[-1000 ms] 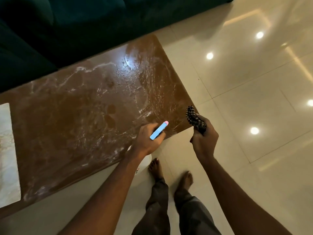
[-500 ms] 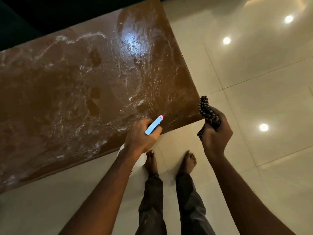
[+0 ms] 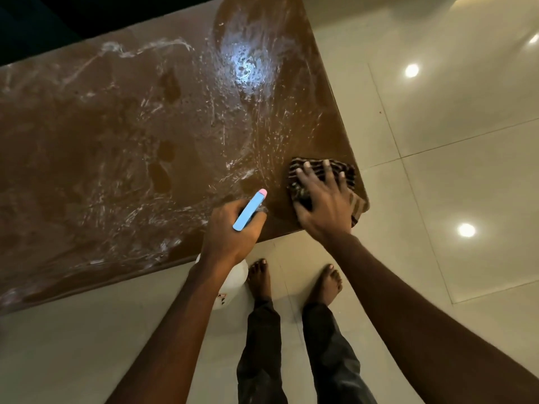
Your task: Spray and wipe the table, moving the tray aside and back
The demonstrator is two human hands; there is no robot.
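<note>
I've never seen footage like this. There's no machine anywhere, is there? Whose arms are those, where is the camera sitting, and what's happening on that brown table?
There is no machine here. These are a person's two bare hands, filmed by one wide-angle camera worn on the head and looking down. That is why the arms reach away from you, with the bare feet on the tiled floor below.

The surface is a brown, marble-look table covered with wet spray streaks. The left hand grips a spray bottle with a blue top, held at the table's near edge. The right hand lies flat with its fingers spread, pressing a striped cloth onto the table's near right corner.
</note>
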